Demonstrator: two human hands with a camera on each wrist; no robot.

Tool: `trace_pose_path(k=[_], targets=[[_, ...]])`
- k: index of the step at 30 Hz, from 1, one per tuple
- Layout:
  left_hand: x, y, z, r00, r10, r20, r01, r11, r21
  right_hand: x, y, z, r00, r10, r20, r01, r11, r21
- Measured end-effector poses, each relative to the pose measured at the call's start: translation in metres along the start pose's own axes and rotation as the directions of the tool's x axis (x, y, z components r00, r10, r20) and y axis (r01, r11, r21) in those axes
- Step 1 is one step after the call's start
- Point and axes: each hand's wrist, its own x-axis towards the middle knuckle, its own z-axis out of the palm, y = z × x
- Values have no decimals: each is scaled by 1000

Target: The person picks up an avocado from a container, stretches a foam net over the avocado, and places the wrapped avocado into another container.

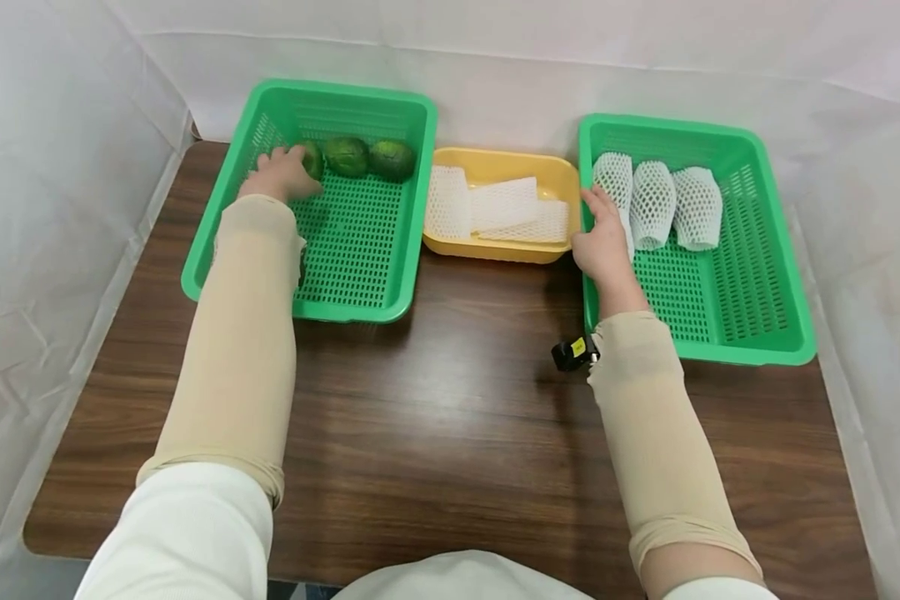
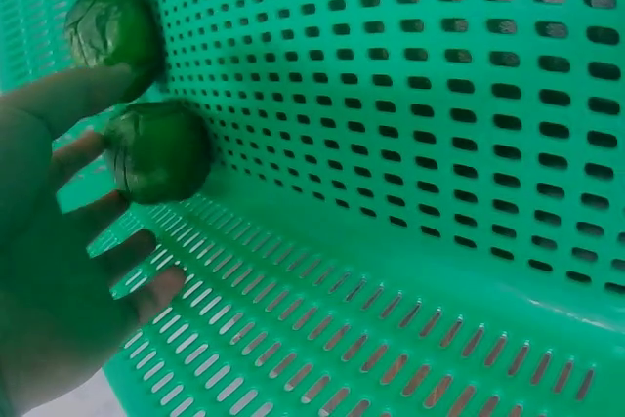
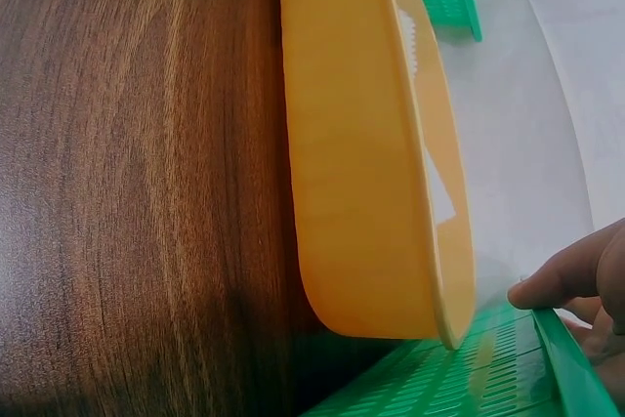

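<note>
In the head view my left hand [image 1: 277,177] reaches into the left green basket [image 1: 397,312], beside the leftmost of three dark green, avocado-like fruits [image 1: 347,157]. Its fingers are spread in the left wrist view, close to the nearest fruit [image 2: 158,151]; whether they touch it is unclear. At the left side of the right green basket [image 1: 750,357], my right hand [image 1: 603,246] has its fingers extended beside the leftmost white foam-net-sleeved piece [image 1: 615,177], which it partly covers. A fingertip [image 3: 532,292] lies by the basket rim in the right wrist view.
Between the baskets stands a yellow tray [image 1: 495,248] holding several flat white foam net sleeves [image 1: 504,204]. Two more net-sleeved pieces [image 1: 653,204] lie in the right basket. White sheeting [image 1: 495,92] borders the brown wooden table [image 1: 435,450] at the back and sides.
</note>
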Motion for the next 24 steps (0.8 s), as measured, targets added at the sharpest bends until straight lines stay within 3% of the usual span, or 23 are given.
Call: trace_pose_path(k=[3,7,11,14,17,20,24], targets=[[0,1,0,999,-1,-46,1,1000,1,0,0,-1,1000,10,-2,-10,1000,5],[-1,4,3,995,-63,-76,60,997,-41,-1,2,0,1000,23,6,-23,1000,6],[-2,9,9,996,-84,13,84,994,-71,-1,3,0,1000,21,5,-21,1000,9],[-3,12,13,991,-69,118,69,998,1,-1,4,0,1000,20,-2,-20,1000,13],[-4,14,15,984,-64,167,54,997,63,0,4,0,1000,21,-3,-21,1000,15],[-3,13,17,983,-53,174,47,998,38,1,4,0,1000,20,-1,-20,1000,15],[-2,11,17,992,-1,127,2,1000,-8,3,4,1,1000,9,3,-9,1000,19]])
